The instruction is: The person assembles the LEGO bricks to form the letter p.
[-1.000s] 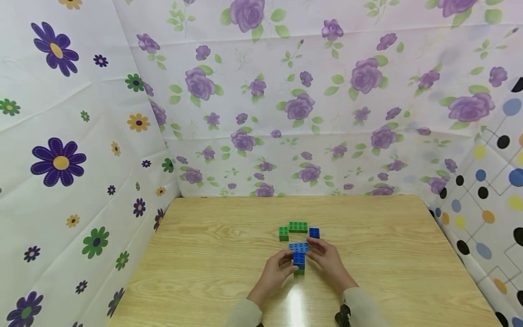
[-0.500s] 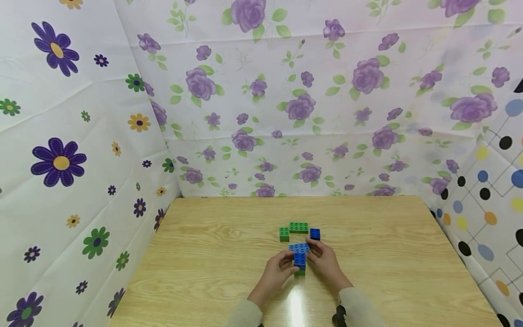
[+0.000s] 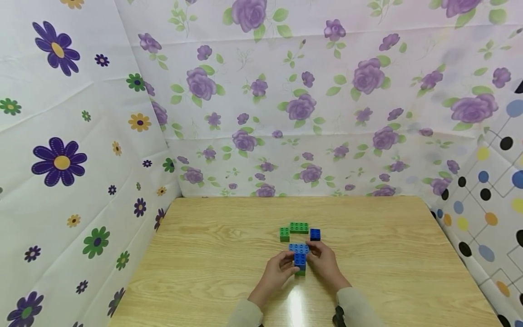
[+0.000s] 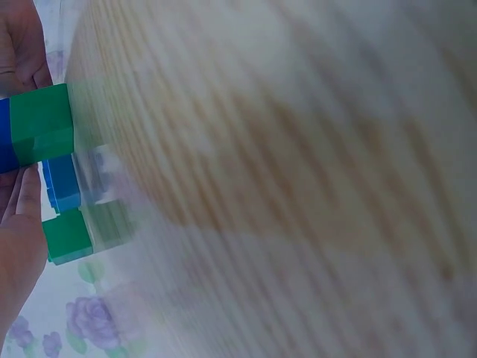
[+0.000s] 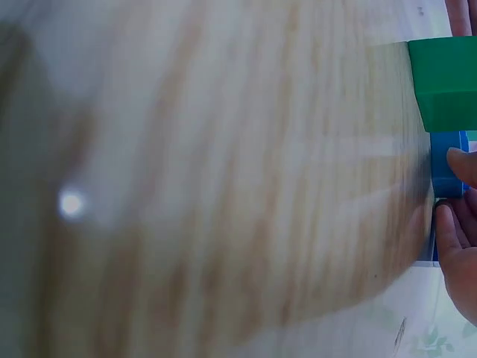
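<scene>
In the head view my left hand (image 3: 275, 274) pinches a dark blue brick (image 3: 300, 259) stacked on a green brick (image 3: 300, 273). Directly beyond that stack lies a light blue brick (image 3: 298, 248) with two rows of studs. My right hand (image 3: 325, 262) holds this light blue brick at its right end, thumb and fingers about it in the right wrist view, where the hand (image 5: 466, 250) shows at the edge. The left wrist view has the green brick (image 4: 45, 123) near the camera, with the light blue brick (image 4: 64, 183) behind it. Whether the light blue brick touches the stack, I cannot tell.
Beyond the hands stand a small green brick (image 3: 284, 234), a longer green brick (image 3: 299, 227) and a small dark blue brick (image 3: 315, 234), close to my right fingertips. They rest on a wooden table (image 3: 212, 254). Patterned cloth (image 3: 261, 113) hangs behind and at both sides.
My right fingertips have drawn slightly nearer to me, and the light blue brick has turned a little straighter. The left hand keeps its hold on the stack.
</scene>
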`<action>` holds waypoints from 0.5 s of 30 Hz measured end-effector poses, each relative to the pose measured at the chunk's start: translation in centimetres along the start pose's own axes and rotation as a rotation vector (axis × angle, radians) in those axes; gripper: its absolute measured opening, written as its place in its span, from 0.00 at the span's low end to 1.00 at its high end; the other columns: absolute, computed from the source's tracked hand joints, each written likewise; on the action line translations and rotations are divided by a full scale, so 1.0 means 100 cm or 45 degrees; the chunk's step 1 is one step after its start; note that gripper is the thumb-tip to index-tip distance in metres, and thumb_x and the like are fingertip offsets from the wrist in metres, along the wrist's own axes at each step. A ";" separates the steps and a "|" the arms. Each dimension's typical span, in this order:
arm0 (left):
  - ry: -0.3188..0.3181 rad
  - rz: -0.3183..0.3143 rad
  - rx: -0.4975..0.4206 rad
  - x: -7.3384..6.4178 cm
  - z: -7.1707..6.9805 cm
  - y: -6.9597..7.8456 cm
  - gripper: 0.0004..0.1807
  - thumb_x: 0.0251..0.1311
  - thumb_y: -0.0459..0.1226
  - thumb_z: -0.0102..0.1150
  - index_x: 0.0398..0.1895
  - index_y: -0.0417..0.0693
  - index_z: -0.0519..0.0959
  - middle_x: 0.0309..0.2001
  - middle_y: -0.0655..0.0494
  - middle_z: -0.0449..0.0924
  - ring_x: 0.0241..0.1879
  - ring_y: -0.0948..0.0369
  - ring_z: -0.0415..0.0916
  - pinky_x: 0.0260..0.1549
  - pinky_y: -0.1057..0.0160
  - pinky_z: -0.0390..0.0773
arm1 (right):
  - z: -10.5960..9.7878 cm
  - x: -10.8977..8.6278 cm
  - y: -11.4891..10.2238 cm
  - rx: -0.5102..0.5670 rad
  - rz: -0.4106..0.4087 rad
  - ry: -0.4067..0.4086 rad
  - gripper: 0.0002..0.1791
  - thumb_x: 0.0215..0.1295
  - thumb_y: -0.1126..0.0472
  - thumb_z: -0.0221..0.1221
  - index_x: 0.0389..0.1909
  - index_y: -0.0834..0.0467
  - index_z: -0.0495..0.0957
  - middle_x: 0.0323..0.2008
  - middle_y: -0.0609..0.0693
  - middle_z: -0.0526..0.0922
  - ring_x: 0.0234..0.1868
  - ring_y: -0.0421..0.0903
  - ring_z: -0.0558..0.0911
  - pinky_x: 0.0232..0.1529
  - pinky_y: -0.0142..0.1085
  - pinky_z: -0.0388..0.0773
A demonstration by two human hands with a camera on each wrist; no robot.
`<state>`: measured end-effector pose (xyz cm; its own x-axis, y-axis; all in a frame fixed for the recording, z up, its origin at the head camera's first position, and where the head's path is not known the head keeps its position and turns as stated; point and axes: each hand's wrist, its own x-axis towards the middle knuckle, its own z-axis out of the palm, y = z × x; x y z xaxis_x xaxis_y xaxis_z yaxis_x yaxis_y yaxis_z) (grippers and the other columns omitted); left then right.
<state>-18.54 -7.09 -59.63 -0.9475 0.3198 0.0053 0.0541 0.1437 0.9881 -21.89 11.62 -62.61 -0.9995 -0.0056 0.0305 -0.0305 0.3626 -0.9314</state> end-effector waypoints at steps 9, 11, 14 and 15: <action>0.004 -0.010 -0.026 -0.001 0.001 -0.002 0.20 0.58 0.29 0.64 0.54 0.38 0.75 0.54 0.46 0.77 0.57 0.51 0.74 0.54 0.66 0.77 | -0.001 -0.005 -0.002 -0.030 -0.052 0.026 0.19 0.57 0.75 0.64 0.51 0.63 0.80 0.49 0.57 0.81 0.50 0.54 0.81 0.50 0.42 0.81; 0.003 -0.012 -0.029 -0.001 0.001 -0.003 0.20 0.58 0.29 0.64 0.55 0.39 0.75 0.54 0.46 0.77 0.57 0.51 0.74 0.54 0.67 0.77 | -0.002 -0.006 -0.002 -0.030 -0.067 0.025 0.19 0.57 0.74 0.64 0.50 0.63 0.80 0.49 0.57 0.81 0.50 0.54 0.81 0.50 0.42 0.81; 0.004 0.001 -0.039 -0.001 0.001 -0.002 0.20 0.58 0.28 0.64 0.55 0.38 0.75 0.54 0.45 0.77 0.56 0.50 0.75 0.54 0.66 0.77 | -0.004 -0.008 -0.003 -0.012 -0.067 0.031 0.18 0.57 0.73 0.65 0.51 0.62 0.80 0.48 0.55 0.82 0.50 0.53 0.81 0.49 0.40 0.82; 0.004 0.005 -0.040 -0.001 0.001 -0.002 0.20 0.58 0.28 0.63 0.55 0.38 0.75 0.54 0.44 0.77 0.56 0.50 0.75 0.54 0.66 0.77 | -0.005 -0.009 -0.004 -0.011 -0.067 0.036 0.18 0.58 0.72 0.65 0.51 0.62 0.80 0.48 0.55 0.82 0.49 0.52 0.82 0.48 0.39 0.82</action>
<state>-18.43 -7.02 -59.80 -0.9483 0.3172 0.0094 0.0476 0.1129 0.9925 -20.98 11.90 -62.09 -0.9960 0.0013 0.0893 -0.0825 0.3705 -0.9252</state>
